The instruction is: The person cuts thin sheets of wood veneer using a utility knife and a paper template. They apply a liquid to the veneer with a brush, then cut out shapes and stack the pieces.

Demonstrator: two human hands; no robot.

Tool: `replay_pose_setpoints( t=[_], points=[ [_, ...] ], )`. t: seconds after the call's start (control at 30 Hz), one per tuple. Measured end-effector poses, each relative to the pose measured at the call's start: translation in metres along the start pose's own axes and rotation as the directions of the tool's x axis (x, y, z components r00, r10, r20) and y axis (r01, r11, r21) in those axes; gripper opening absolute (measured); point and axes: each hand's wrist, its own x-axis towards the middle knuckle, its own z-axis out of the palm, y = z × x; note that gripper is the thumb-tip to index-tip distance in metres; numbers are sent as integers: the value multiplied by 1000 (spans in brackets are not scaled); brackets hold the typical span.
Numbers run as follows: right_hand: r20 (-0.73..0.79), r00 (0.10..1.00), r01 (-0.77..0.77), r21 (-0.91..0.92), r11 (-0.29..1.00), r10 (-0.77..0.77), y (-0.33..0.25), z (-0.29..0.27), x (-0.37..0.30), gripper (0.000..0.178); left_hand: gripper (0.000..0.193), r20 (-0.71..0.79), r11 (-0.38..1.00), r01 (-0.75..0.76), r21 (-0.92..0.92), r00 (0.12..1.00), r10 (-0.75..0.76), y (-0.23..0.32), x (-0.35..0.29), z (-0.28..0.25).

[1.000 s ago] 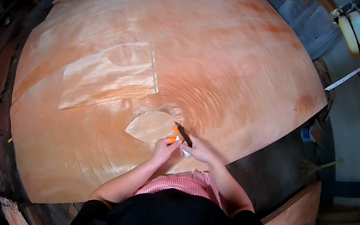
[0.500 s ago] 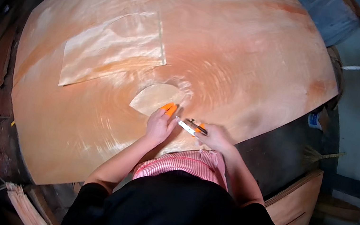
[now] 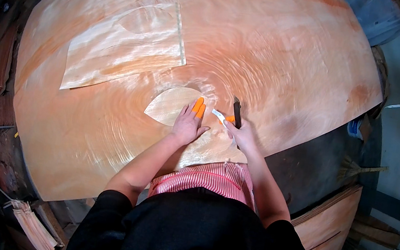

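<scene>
My left hand (image 3: 188, 124) lies flat with fingers stretched forward, two of them in orange finger covers. It rests at the right end of a pale, leaf-shaped piece of veneer (image 3: 166, 104). To its right, my right hand (image 3: 243, 133) is closed round a dark knife (image 3: 237, 113) whose slanted tip points away from me. A narrow, curved white strip (image 3: 219, 117) sticks out from the same hand toward my left fingers. Its exact kind is unclear. Under both hands spreads a large reddish-tan wood sheet (image 3: 283, 75).
A pale rectangular veneer piece (image 3: 127, 50) lies farther left on the sheet, a strip along its right edge. Stacked boards (image 3: 327, 222) stand at the lower right, near a small broom (image 3: 358, 168). Clear plastic wrapping (image 3: 376, 19) sits at the far right.
My right hand has turned the knife upright, tip away from me. My left fingers have straightened and flattened onto the veneer. The white strip has swung in angle. The view has shifted slightly.
</scene>
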Motion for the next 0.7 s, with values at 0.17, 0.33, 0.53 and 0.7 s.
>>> replay_pose_setpoints(
  t=[0.17, 0.33, 0.53, 0.7],
  points=[
    [-91, 996, -11, 23, 1000, 13, 10, 13, 34, 13, 68, 21, 1000, 30, 0, 999, -30, 3, 2, 0],
    [-157, 985, -123, -328, 937, 74, 56, 9, 65, 12, 70, 3, 1000, 23, 4, 1000, -23, 3, 4, 0],
    [-152, 986, -101, -273, 957, 61, 63, 9, 66, 13, 67, 96, 998, -20, 57, 995, 15, 4, 22, -22],
    [5, 998, -48, -407, 912, 55, 57, -2, 43, 23, 66, 188, 990, 9, 140, 982, -36, 2, 26, -18]
  ],
)
